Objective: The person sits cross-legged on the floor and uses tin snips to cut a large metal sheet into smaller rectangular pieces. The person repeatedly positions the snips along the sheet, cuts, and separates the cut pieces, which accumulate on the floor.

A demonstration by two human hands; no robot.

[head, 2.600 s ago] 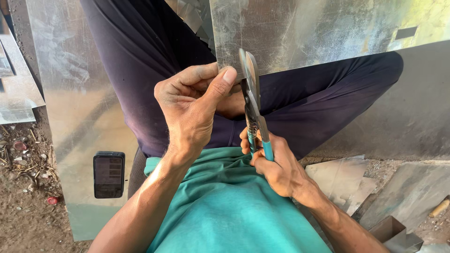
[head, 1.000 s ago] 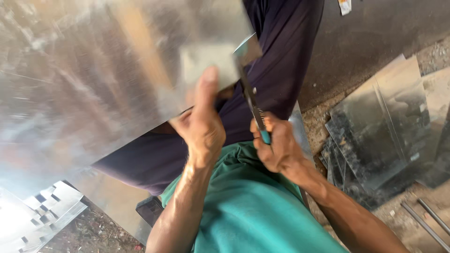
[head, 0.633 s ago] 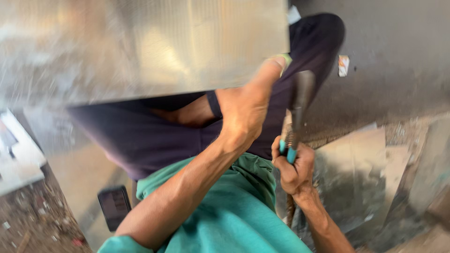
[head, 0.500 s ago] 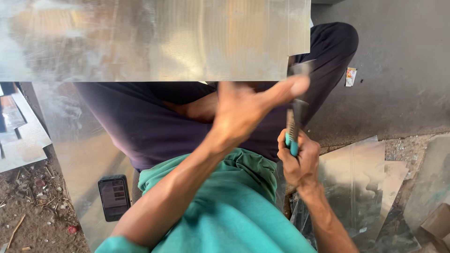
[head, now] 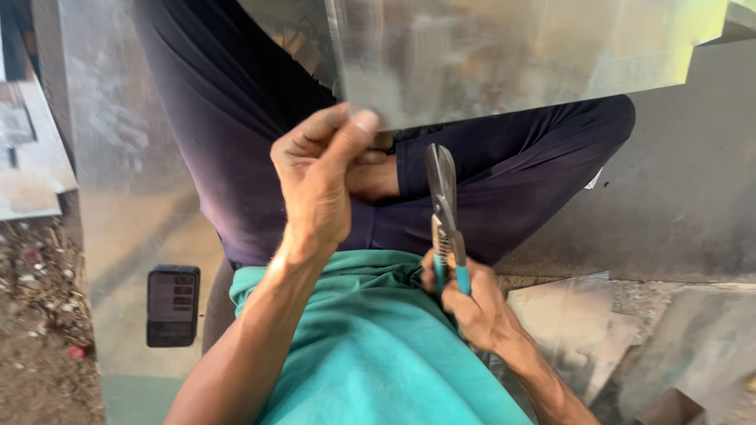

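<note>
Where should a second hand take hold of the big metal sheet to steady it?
Probably on the metal sheet's lower edge, right of the snips, coming from below. That edge is bare and faces the person; the left hand already pinches it left of the blades, and the right hand holds the snips' handles.

A dull-sheened metal sheet with a brushed, faintly scuffed surface; metal snips with dark steel blades and glossy teal plastic grips; a soft matt teal cloth shirt; a black glossy phone on rough, gritty ground.
</note>
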